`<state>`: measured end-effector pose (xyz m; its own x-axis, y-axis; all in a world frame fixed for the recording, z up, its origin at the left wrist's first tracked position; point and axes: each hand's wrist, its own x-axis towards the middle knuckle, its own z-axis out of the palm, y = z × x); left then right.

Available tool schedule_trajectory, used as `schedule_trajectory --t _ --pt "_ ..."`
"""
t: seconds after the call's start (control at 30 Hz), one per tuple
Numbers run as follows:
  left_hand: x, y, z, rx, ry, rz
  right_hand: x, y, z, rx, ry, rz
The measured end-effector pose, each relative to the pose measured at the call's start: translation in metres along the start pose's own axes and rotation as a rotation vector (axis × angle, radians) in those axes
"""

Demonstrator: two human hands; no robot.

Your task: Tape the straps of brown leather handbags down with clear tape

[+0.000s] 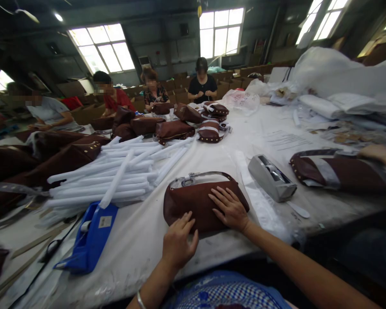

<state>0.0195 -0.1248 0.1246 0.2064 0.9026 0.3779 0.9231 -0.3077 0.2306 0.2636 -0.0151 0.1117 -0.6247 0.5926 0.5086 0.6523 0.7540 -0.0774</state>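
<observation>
A brown leather handbag (193,199) lies flat on the white-covered table (141,240) right in front of me, its wrapped handle at the far edge. My right hand (230,209) rests flat on the bag's right half, fingers spread. My left hand (179,241) sits at the bag's near edge, fingers loosely extended and touching the leather. Neither hand holds anything.
A blue tape dispenser (91,238) lies to the left, a grey one (272,178) to the right. White paper rolls (116,176) are piled left of the bag. More brown bags (173,128) lie farther back. Another person's hand (381,154) holds a bag (337,171) at right. Several people sit at the far end.
</observation>
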Motion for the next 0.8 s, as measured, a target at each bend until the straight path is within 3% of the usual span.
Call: schedule_trajectory --t 0.1,0.2,0.3,0.4,0.47,0.53,0.6,0.7,0.73,0.8 --pt "0.035 0.008 0.001 0.013 0.034 0.003 -0.002 -0.001 0.006 0.007 0.018 -0.019" --pt "0.053 0.01 0.023 0.083 0.04 0.079 0.002 0.0 0.003 0.035 -0.033 -0.037" --pt "0.053 0.007 0.044 0.129 0.009 0.064 0.022 0.001 -0.034 0.072 -0.015 -0.01" --pt "0.047 0.003 0.05 0.13 -0.024 0.049 0.048 -0.001 -0.09 0.05 0.238 0.184" --pt "0.046 0.002 0.049 0.114 -0.03 0.037 0.057 -0.004 -0.106 0.024 0.35 0.29" --pt "0.047 0.002 0.047 0.102 -0.026 0.033 0.052 -0.006 -0.089 0.02 0.267 0.251" --pt "0.048 0.003 0.046 0.094 -0.025 0.05 0.037 -0.007 -0.048 0.016 0.104 0.091" --pt "0.047 0.004 0.048 0.085 -0.018 0.084 0.015 -0.005 0.011 -0.012 -0.107 0.129" --pt "0.046 0.004 0.049 0.083 -0.016 0.084 0.011 -0.004 0.021 -0.02 -0.135 0.151" --pt "0.044 0.004 0.05 0.085 0.001 0.079 0.012 -0.002 0.02 -0.023 -0.145 0.143"
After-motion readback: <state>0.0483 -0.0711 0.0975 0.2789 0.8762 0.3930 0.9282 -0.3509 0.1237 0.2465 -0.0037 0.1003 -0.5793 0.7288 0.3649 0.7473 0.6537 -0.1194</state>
